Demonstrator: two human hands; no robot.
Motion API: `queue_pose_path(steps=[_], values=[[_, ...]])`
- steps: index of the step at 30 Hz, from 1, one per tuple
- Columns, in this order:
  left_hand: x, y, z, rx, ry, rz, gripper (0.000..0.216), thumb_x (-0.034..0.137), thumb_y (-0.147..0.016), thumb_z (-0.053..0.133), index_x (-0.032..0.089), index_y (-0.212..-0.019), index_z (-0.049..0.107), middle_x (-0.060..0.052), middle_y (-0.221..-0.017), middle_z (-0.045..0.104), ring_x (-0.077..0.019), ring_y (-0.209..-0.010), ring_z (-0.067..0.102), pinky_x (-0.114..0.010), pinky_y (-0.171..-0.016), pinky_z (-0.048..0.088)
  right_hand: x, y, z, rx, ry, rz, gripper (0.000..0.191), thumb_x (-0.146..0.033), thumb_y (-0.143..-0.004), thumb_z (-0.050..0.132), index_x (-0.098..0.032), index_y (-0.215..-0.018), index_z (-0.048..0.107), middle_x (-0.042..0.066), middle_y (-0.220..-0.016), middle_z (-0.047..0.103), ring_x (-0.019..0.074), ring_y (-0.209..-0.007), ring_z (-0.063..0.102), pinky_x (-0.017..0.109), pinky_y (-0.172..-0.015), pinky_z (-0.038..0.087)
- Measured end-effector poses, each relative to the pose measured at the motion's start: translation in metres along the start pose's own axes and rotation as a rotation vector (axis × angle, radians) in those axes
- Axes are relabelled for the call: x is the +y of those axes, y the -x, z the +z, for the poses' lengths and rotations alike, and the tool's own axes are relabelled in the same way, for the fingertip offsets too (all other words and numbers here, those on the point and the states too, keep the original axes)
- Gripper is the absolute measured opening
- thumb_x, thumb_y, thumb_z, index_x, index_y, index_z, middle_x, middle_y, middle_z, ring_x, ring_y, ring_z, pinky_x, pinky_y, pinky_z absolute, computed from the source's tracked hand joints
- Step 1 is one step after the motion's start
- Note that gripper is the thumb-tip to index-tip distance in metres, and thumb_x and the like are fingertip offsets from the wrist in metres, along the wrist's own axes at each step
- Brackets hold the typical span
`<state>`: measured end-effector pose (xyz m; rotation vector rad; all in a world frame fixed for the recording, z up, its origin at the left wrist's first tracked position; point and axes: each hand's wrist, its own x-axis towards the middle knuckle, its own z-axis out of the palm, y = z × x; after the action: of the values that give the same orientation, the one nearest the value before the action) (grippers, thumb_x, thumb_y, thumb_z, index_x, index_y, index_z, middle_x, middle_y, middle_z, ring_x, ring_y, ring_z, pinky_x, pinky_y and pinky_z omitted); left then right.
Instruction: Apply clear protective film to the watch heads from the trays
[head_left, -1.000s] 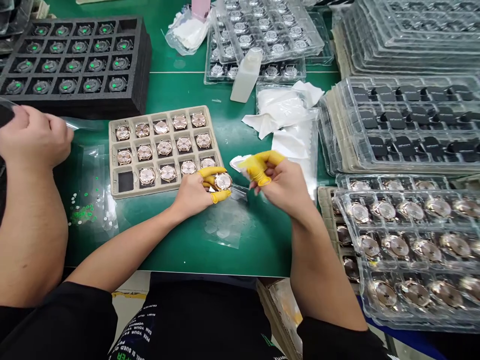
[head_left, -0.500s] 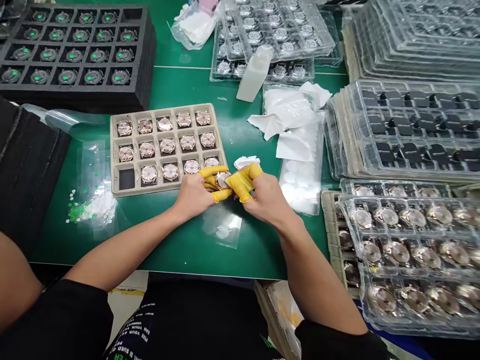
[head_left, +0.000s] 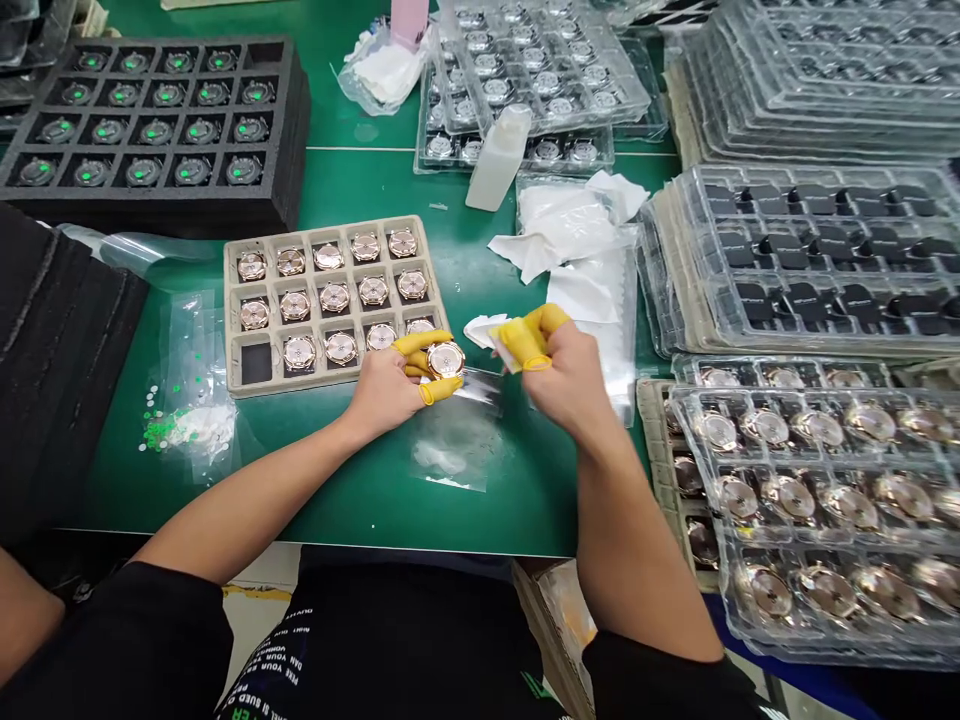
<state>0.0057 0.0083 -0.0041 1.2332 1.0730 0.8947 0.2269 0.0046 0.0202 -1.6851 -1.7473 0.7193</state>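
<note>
My left hand (head_left: 397,382), with yellow finger cots, is closed around the edge of a rose-gold watch head (head_left: 447,360), its dial turned up. It is held beside the lower right corner of a beige tray (head_left: 337,378) with several similar watch heads in its compartments. The lower left compartment shows only its dark bottom. To the right and apart from the watch, my right hand (head_left: 566,368), also in yellow finger cots, pinches a small yellow pad (head_left: 511,343) with a pale lower edge. A folded white cloth (head_left: 484,328) lies just behind the pad.
A clear plastic bag (head_left: 454,460) lies in front of my hands. Green and white dot stickers (head_left: 161,430) are scattered at left. A white bottle (head_left: 499,160) stands behind white wipes (head_left: 574,225). Black foam trays (head_left: 292,150) rise at left, clear watch trays (head_left: 817,465) at right.
My right hand has drawn back from the watch to the right with the yellow pad. My left hand stays nearly in place with the watch, whose dial now shows more fully.
</note>
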Motion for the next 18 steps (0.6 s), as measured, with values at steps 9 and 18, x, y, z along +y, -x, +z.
queue_pose_path(steps=[9,18], values=[[-0.008,0.000,0.002,-0.078,-0.126,0.090,0.062,0.025,-0.073,0.085,0.020,-0.134,0.074,-0.001,-0.089,0.081,-0.0139,-0.075,0.073,-0.029,-0.079,0.064,-0.013,0.002,0.007,-0.121,-0.168,0.013,0.050,-0.045,-0.087,0.071,-0.023,-0.132,0.064,0.005,-0.094,0.074,0.0206,-0.078,0.058,0.040,-0.079,0.049],[-0.006,-0.002,0.003,-0.110,-0.306,0.119,0.035,0.027,-0.080,0.086,0.014,-0.111,0.075,-0.008,-0.100,0.082,-0.0259,-0.099,0.079,-0.035,-0.092,0.064,-0.087,-0.029,0.029,-0.108,-0.303,-0.050,0.026,-0.037,-0.086,0.073,-0.024,-0.108,0.079,0.004,-0.087,0.074,0.0193,-0.075,0.064,0.037,-0.072,0.053]])
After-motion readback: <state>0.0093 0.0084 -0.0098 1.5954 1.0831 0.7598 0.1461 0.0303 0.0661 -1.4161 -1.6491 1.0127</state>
